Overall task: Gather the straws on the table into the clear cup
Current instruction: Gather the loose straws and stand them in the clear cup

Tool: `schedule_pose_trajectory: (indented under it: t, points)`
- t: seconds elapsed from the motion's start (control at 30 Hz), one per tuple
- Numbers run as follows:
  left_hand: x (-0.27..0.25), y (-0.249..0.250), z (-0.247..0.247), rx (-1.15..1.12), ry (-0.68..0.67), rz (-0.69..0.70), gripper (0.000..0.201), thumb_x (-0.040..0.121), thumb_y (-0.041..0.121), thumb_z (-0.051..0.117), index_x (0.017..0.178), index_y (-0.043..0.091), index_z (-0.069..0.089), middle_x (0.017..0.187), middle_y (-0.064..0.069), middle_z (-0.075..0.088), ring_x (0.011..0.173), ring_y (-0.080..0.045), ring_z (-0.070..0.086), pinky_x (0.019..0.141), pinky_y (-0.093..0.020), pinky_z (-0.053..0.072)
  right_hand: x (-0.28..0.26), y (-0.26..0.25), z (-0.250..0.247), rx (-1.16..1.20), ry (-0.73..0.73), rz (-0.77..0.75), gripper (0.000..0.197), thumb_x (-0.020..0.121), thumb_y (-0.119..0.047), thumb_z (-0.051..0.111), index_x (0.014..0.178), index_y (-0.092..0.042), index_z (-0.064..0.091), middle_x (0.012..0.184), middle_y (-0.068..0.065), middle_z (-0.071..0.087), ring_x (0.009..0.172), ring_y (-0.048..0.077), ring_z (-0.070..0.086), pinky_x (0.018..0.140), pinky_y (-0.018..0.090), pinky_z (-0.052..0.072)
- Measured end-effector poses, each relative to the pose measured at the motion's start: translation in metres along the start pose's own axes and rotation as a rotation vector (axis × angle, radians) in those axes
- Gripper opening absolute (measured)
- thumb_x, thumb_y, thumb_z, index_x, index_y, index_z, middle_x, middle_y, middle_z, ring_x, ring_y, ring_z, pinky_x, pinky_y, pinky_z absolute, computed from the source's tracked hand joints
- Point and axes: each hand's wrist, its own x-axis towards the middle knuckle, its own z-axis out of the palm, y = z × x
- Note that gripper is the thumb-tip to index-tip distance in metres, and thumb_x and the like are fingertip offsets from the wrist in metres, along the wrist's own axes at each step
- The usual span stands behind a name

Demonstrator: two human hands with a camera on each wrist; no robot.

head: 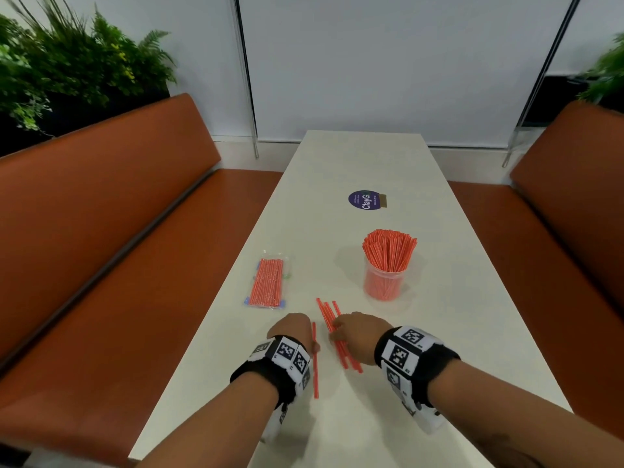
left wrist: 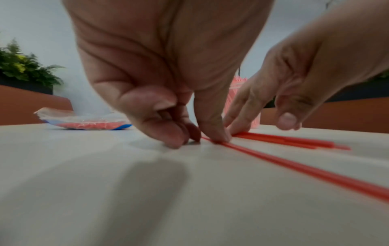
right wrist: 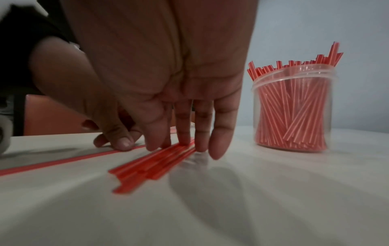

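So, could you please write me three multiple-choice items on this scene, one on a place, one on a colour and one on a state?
1. Where is the clear cup relative to the right hand?
A. Farther along the table
B. On the bench
C. Under the hand

2. What colour are the loose straws?
A. Blue
B. Red-orange
C. Green

3. What is the left hand doing?
A. Lifting the cup
B. Opening the plastic packet
C. Touching a single straw lying flat

Answers: 1 A, the head view shows the cup standing beyond the right hand. 2 B, all views show red-orange. 3 C, the left wrist view shows fingertips on the lying straw.
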Motion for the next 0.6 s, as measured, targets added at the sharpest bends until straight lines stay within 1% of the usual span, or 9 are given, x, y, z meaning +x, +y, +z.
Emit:
schedule_pose_trajectory:
  t: [0.1,0.13,0.2,0.27,0.33,0.4,0.47,0.53,0.6]
  points:
    - [0.002,0.009,0.0,-0.065,-0.003,0.019,0.024,0.089,0.027,0.06,0.078,0.006,0.058,0.108,-0.013,0.066,0.109,-0.026,0.063,0.089,-0.03,0.049,-0.005,0.004,-0.007,0.147,0.036,0.101,0.046,0.091,-0.002,0.045,0.134,-0.015,0.051,0.136,0.007,0.053,0.125,0.026,0.051,0.103,0.037,0.045]
    - [0.005,0.01,0.002,-0.085,0.015,0.026,0.022,0.091,0.025,0.056,0.081,0.006,0.059,0.113,-0.014,0.064,0.113,-0.026,0.06,0.092,-0.031,0.047,-0.005,0.004,-0.009,0.19,0.057,0.166,0.041,0.092,-0.007,0.046,0.133,-0.011,0.051,0.135,0.008,0.052,0.124,0.025,0.052,0.101,0.033,0.045]
    - [0.006,0.014,0.004,-0.135,0.026,0.033,0.025,0.094,0.016,0.049,0.11,0.001,0.062,0.126,-0.016,0.06,0.119,-0.028,0.056,0.095,-0.03,0.045,-0.006,-0.001,-0.014,0.261,0.049,0.293,0.029,0.091,-0.031,0.055,0.104,-0.004,0.058,0.108,0.009,0.059,0.095,0.021,0.061,0.075,0.025,0.049]
    - [0.009,0.021,0.004,-0.215,0.001,0.053,0.031,0.093,0.01,0.047,0.118,-0.004,0.059,0.125,-0.018,0.061,0.117,-0.029,0.057,0.092,-0.03,0.046,-0.001,-0.01,-0.013,0.301,-0.016,0.371,0.039,0.085,-0.044,0.06,0.087,-0.005,0.055,0.093,0.007,0.057,0.08,0.018,0.059,0.063,0.023,0.045]
    - [0.007,0.028,0.002,-0.257,-0.067,0.062,0.033,0.095,0.008,0.044,0.122,-0.006,0.057,0.13,-0.02,0.058,0.118,-0.029,0.056,0.093,-0.029,0.044,0.005,-0.022,-0.01,0.301,-0.002,0.416,0.04,0.088,-0.033,0.059,0.114,-0.004,0.055,0.12,0.012,0.055,0.11,0.023,0.058,0.085,0.028,0.049]
    - [0.011,0.03,0.002,-0.251,-0.069,0.034,0.034,0.095,0.006,0.042,0.122,-0.007,0.057,0.128,-0.021,0.059,0.111,-0.027,0.059,0.08,-0.027,0.047,0.011,-0.031,-0.006,0.323,0.057,0.45,0.037,0.091,-0.02,0.054,0.125,-0.004,0.051,0.133,0.015,0.049,0.122,0.027,0.052,0.098,0.031,0.045]
    - [0.011,0.028,0.002,-0.2,-0.044,0.056,0.034,0.094,0.007,0.04,0.12,-0.006,0.058,0.125,-0.021,0.061,0.113,-0.03,0.06,0.08,-0.029,0.047,0.014,-0.034,-0.005,0.353,0.074,0.451,0.038,0.09,-0.017,0.057,0.125,-0.003,0.053,0.133,0.015,0.049,0.121,0.029,0.054,0.097,0.032,0.045]
    - [0.012,0.021,0.001,-0.236,-0.03,0.015,0.034,0.095,0.007,0.039,0.121,-0.005,0.058,0.126,-0.018,0.06,0.118,-0.029,0.057,0.093,-0.03,0.046,0.016,-0.033,-0.005,0.363,0.047,0.438,0.039,0.088,-0.018,0.061,0.123,-0.003,0.054,0.132,0.015,0.05,0.12,0.029,0.055,0.095,0.032,0.046]
    - [0.011,0.017,0.0,-0.295,-0.043,0.002,0.032,0.095,0.008,0.041,0.119,-0.003,0.06,0.128,-0.017,0.059,0.119,-0.027,0.056,0.099,-0.029,0.042,0.017,-0.032,-0.008,0.33,-0.01,0.419,0.023,0.091,-0.014,0.056,0.111,-0.002,0.06,0.118,0.013,0.059,0.119,0.027,0.057,0.09,0.031,0.047]
